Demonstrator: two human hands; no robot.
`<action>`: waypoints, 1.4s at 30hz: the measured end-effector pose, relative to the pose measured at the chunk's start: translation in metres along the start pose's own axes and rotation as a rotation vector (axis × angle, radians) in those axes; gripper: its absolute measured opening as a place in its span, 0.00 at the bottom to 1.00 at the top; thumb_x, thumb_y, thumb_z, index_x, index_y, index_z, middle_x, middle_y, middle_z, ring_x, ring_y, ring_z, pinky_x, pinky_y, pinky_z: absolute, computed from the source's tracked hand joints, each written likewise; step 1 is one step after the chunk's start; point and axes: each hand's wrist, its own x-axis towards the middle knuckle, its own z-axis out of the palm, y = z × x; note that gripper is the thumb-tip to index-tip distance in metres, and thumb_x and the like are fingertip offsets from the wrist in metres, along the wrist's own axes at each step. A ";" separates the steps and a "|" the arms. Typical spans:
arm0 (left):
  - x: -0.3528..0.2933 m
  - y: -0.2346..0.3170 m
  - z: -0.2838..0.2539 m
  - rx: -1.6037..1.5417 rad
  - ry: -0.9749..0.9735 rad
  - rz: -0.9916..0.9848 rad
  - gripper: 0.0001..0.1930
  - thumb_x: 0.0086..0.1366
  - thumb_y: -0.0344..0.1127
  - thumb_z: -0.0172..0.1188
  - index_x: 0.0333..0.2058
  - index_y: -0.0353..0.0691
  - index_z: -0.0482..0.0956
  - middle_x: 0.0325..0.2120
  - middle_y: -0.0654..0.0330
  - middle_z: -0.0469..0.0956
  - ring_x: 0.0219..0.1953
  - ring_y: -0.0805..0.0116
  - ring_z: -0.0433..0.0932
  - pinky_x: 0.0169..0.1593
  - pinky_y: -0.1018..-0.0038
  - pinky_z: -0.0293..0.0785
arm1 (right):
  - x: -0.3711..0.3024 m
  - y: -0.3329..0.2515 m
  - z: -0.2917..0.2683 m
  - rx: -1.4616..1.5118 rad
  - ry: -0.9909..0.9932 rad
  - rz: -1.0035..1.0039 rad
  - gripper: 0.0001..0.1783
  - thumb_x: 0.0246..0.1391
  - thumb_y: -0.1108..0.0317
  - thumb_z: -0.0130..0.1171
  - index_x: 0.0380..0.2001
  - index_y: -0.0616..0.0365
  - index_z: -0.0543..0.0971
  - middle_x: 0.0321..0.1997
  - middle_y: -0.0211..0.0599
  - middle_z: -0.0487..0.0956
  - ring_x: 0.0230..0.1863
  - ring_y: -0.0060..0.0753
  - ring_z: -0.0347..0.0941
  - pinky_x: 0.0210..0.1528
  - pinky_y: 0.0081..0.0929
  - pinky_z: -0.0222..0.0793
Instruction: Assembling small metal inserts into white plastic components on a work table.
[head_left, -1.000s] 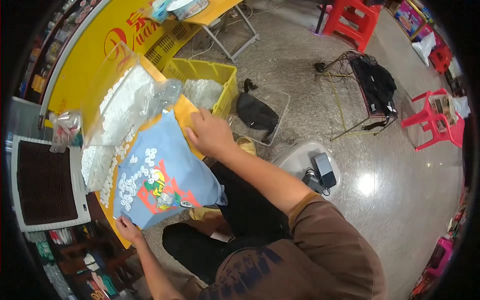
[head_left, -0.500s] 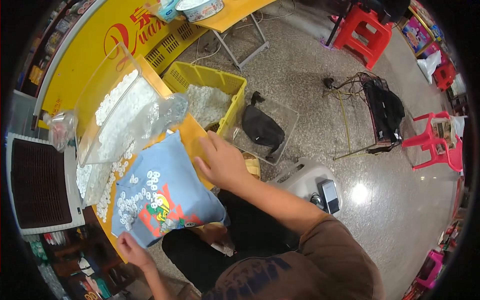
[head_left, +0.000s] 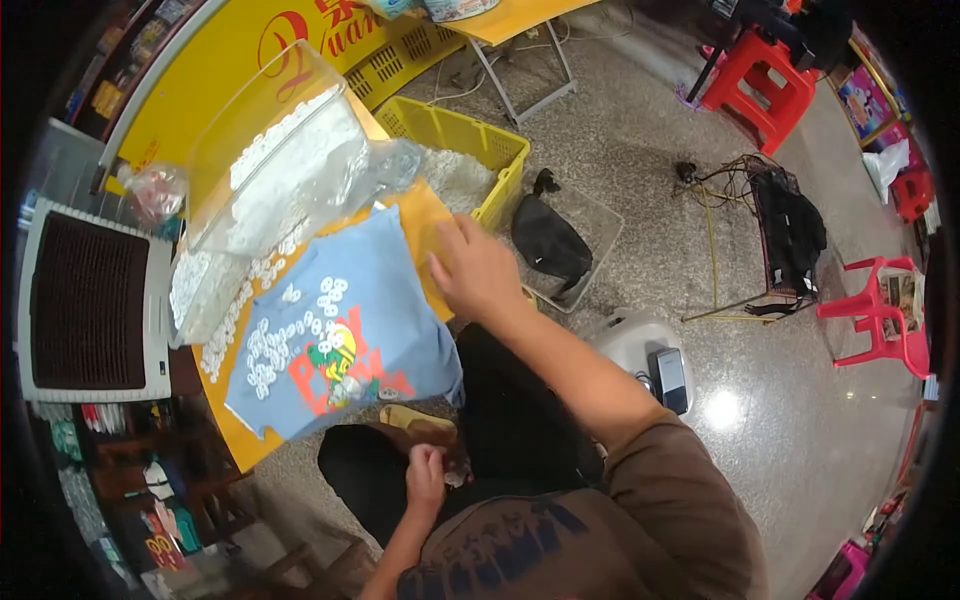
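A plump blue cloth bundle (head_left: 375, 270) with a red, green and yellow cartoon print lies on the yellow table. Several small white button-like discs (head_left: 265, 370) are scattered over it. Beside the bundle's right side, above the table edge, is my right hand (head_left: 480, 272), its fingers stretched out with nothing visible in them. My left hand (head_left: 425, 478) is over my lap, away from the bundle, its fingers pressed together. Whether it pinches something small cannot be seen. Beyond the bundle, a clear plastic bin (head_left: 215, 165) leans over with a heap of white discs inside.
A yellow crate (head_left: 515, 165) with white pieces stands on the floor behind the table (head_left: 240, 440). Right of it, a black bag (head_left: 550, 245) lies in a clear tray. A grey plastic stool (head_left: 640, 345) carries a phone-like device (head_left: 671, 382). An air cooler (head_left: 95, 300) stands at left.
My left hand has moved from the bundle's near left corner rightward to my lap. My right hand stays beside the bundle. The whole view has shifted slightly.
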 end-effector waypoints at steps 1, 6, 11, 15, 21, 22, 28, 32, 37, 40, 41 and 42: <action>0.007 -0.019 0.015 0.107 -0.040 0.009 0.08 0.62 0.33 0.44 0.36 0.35 0.67 0.27 0.48 0.71 0.29 0.55 0.73 0.34 0.66 0.69 | -0.001 0.002 0.001 -0.023 0.031 -0.021 0.16 0.44 0.62 0.56 0.33 0.59 0.67 0.39 0.49 0.69 0.30 0.51 0.72 0.30 0.41 0.69; 0.027 -0.174 0.100 0.274 -0.351 -0.073 0.12 0.62 0.35 0.42 0.40 0.36 0.68 0.35 0.43 0.74 0.37 0.44 0.73 0.38 0.58 0.70 | -0.007 -0.003 0.008 -0.013 0.009 -0.036 0.16 0.45 0.60 0.54 0.35 0.59 0.67 0.39 0.49 0.69 0.31 0.52 0.72 0.32 0.42 0.69; 0.030 -0.209 0.191 0.150 -0.673 0.168 0.13 0.58 0.37 0.47 0.38 0.38 0.74 0.35 0.46 0.75 0.37 0.51 0.75 0.39 0.62 0.70 | -0.007 0.006 0.014 -0.146 -0.052 -0.004 0.18 0.49 0.55 0.48 0.38 0.57 0.67 0.39 0.49 0.70 0.36 0.53 0.71 0.37 0.44 0.69; 0.007 -0.295 0.212 0.266 -0.834 0.372 0.12 0.55 0.36 0.50 0.34 0.38 0.78 0.34 0.47 0.76 0.37 0.54 0.76 0.38 0.63 0.70 | -0.001 -0.017 0.014 -0.188 -0.149 -0.003 0.21 0.51 0.53 0.45 0.42 0.55 0.66 0.45 0.49 0.68 0.42 0.51 0.70 0.41 0.43 0.67; 0.042 -0.189 0.194 0.676 -1.314 0.477 0.12 0.50 0.38 0.58 0.34 0.39 0.77 0.32 0.52 0.76 0.28 0.63 0.74 0.35 0.61 0.68 | 0.005 0.031 -0.012 -0.331 -0.090 -0.003 0.23 0.52 0.49 0.44 0.46 0.51 0.66 0.47 0.49 0.68 0.46 0.51 0.68 0.46 0.42 0.65; 0.032 -0.238 0.195 0.648 -1.280 0.394 0.12 0.50 0.38 0.58 0.34 0.39 0.77 0.32 0.52 0.76 0.28 0.63 0.74 0.35 0.61 0.68 | 0.006 -0.001 0.004 -0.278 -0.141 0.016 0.24 0.52 0.49 0.44 0.47 0.51 0.67 0.48 0.49 0.68 0.46 0.51 0.68 0.46 0.42 0.64; 0.021 -0.186 0.164 0.332 -1.075 -0.182 0.12 0.41 0.29 0.62 0.29 0.39 0.80 0.26 0.51 0.78 0.30 0.59 0.77 0.33 0.63 0.72 | 0.004 0.010 0.010 -0.296 -0.180 0.040 0.27 0.52 0.48 0.43 0.50 0.53 0.66 0.51 0.48 0.68 0.51 0.48 0.65 0.50 0.39 0.62; 0.018 -0.168 0.147 0.413 -1.089 0.056 0.11 0.39 0.30 0.64 0.26 0.37 0.80 0.26 0.51 0.78 0.29 0.59 0.77 0.33 0.63 0.72 | 0.003 0.005 0.013 -0.261 -0.180 0.026 0.26 0.52 0.49 0.44 0.49 0.54 0.66 0.50 0.47 0.69 0.50 0.48 0.66 0.49 0.38 0.62; -0.045 -0.342 0.219 -0.045 -0.678 -0.086 0.09 0.44 0.29 0.56 0.27 0.34 0.78 0.29 0.45 0.76 0.32 0.53 0.76 0.33 0.62 0.70 | 0.008 -0.047 0.041 -0.120 -0.238 -0.035 0.24 0.54 0.52 0.45 0.49 0.55 0.67 0.48 0.46 0.69 0.49 0.47 0.66 0.49 0.37 0.62; -0.036 -0.346 0.257 -0.103 -0.742 -0.079 0.10 0.44 0.29 0.56 0.28 0.34 0.78 0.29 0.45 0.76 0.32 0.53 0.76 0.33 0.62 0.70 | 0.003 -0.029 0.041 -0.173 -0.262 0.014 0.23 0.55 0.56 0.45 0.49 0.58 0.66 0.49 0.48 0.69 0.50 0.46 0.66 0.51 0.33 0.61; -0.036 -0.325 0.278 -0.115 -0.798 -0.045 0.10 0.44 0.30 0.55 0.28 0.34 0.78 0.29 0.45 0.76 0.32 0.53 0.76 0.33 0.62 0.70 | 0.006 -0.013 0.024 -0.218 -0.243 0.046 0.22 0.55 0.58 0.45 0.50 0.60 0.66 0.49 0.48 0.69 0.51 0.45 0.65 0.52 0.32 0.60; -0.047 -0.315 0.283 -0.125 -0.817 -0.043 0.10 0.45 0.30 0.55 0.28 0.34 0.78 0.29 0.45 0.76 0.32 0.52 0.76 0.33 0.62 0.70 | 0.007 -0.008 0.021 -0.214 -0.228 0.047 0.22 0.55 0.60 0.45 0.50 0.62 0.65 0.50 0.49 0.68 0.51 0.45 0.65 0.53 0.30 0.59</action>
